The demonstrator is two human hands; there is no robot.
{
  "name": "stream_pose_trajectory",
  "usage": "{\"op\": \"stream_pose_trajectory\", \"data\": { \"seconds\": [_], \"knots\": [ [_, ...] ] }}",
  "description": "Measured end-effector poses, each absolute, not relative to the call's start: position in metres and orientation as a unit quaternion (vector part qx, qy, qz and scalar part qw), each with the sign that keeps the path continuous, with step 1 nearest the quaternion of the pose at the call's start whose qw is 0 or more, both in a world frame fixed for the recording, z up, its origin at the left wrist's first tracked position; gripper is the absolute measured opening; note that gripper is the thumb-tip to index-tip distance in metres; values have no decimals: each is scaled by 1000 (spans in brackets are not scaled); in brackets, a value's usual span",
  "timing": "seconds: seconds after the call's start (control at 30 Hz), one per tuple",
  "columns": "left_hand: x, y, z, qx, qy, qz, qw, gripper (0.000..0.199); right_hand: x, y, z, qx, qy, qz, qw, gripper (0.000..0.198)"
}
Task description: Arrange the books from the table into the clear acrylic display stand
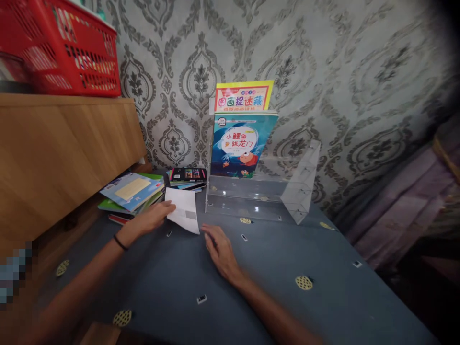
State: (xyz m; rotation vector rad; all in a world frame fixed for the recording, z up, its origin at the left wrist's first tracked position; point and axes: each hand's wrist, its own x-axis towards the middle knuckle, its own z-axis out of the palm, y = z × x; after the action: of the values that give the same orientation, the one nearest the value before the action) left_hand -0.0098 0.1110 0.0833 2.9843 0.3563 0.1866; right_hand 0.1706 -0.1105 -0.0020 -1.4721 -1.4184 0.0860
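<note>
My left hand lies on the blue-grey tablecloth and grips the left edge of a thin white booklet, lifting it slightly. My right hand rests flat on the cloth just right of the booklet's near corner, fingers spread, holding nothing. Behind the booklet a clear acrylic book stand holds two upright picture books: a blue one in front and a yellow-and-red one behind it.
A loose pile of books lies left of the booklet, more books behind it. A wooden cabinet with a red basket on top stands at the left. Patterned wallpaper is behind; a curtain hangs at the right.
</note>
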Motion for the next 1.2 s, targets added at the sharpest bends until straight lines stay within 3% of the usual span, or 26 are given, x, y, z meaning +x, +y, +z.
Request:
{"op": "stream_pose_trajectory", "data": {
  "seconds": [0.17, 0.4, 0.53, 0.67, 0.77, 1.07, 1.2],
  "knots": [
    [-56, 60, 36, 978, 113, 72, 161, 68, 168, -118, 1, -608, -618, 63, 494, 30],
    [-68, -19, 26, 970, 38, 78, 227, 60, 145, -122, 8, -573, -716, 117, 381, 29],
    [-62, -25, 38, 975, 21, 46, 218, 67, 131, -113, 3, -555, -761, 95, 323, 35],
    [-53, -20, 47, 975, 30, 36, 216, 38, 137, -99, -1, -591, -761, 79, 255, 40],
    [-46, -18, 46, 978, 39, 55, 198, 27, 149, -93, 0, -651, -733, 57, 188, 43],
    [-19, -24, 39, 990, 90, 46, 98, 25, 174, -121, -3, -771, -625, -4, 127, 55],
    [11, -27, 29, 992, 99, 59, 51, 34, 177, -128, -4, -770, -624, -7, 129, 53]
  ]
}}
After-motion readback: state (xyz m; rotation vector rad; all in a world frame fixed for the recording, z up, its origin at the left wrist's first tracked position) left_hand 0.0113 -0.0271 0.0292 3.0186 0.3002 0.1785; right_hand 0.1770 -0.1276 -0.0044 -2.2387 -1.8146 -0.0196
